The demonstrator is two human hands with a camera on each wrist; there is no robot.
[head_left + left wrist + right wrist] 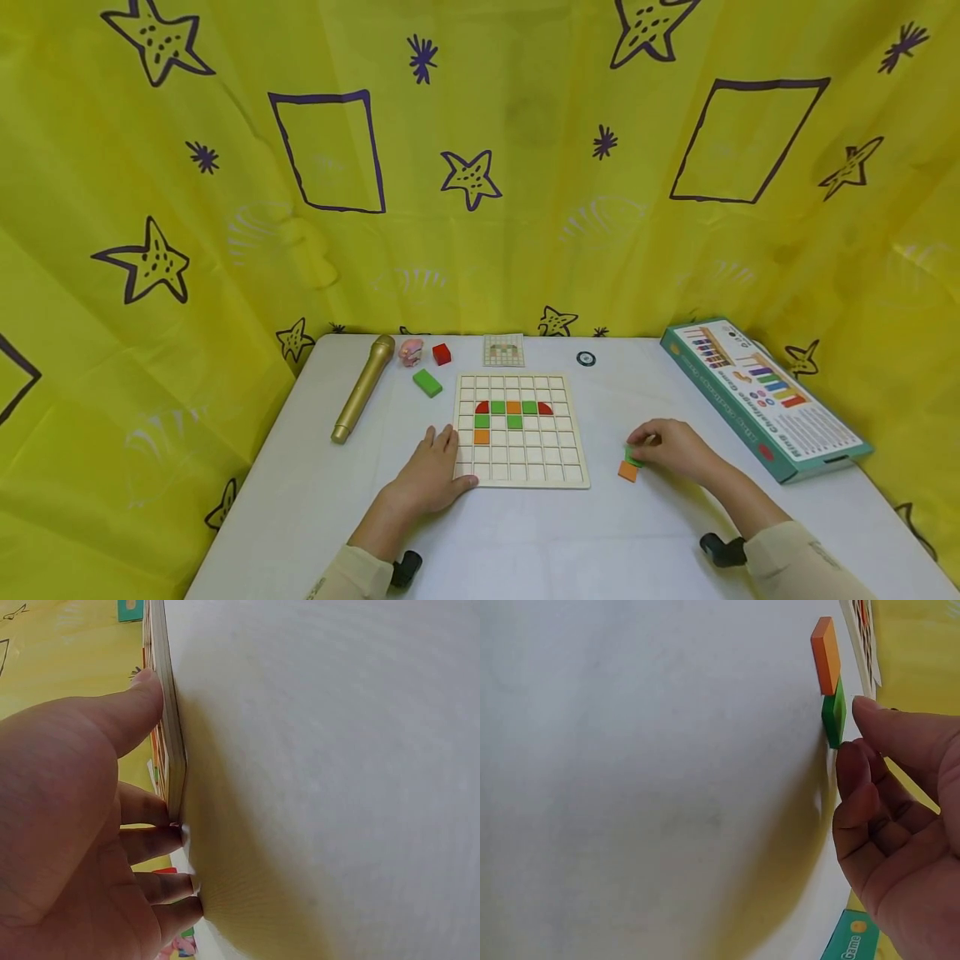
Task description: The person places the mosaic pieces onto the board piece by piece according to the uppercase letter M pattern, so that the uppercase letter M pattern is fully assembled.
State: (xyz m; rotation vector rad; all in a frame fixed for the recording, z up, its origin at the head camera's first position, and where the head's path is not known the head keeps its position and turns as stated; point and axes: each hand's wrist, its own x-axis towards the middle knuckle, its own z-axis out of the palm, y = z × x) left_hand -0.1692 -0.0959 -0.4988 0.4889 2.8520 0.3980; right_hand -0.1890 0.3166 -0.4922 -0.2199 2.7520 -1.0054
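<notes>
A square wooden grid board (pixel 525 477) lies in the middle of the table, with red, green and orange pieces in some of its cells. My left hand (pixel 427 475) rests against its near left corner, thumb along the front edge and extended fingers by the left side. To the right of the board, my right hand (pixel 673 450) has bent fingers at a green tile (pixel 835 716). One fingertip is at the tile's edge, while the thumb (pixel 866 716) appears slightly apart from it. An orange tile (pixel 627 472) lies against the green one.
Beyond the board lies a small pattern card (pixel 503 351). A gold microphone (pixel 363 390), a pink figure (pixel 411 352), a red block (pixel 442 354) and a green block (pixel 427 382) are at left. At right are a dark disc (pixel 586 358) and a game box (pixel 765 400).
</notes>
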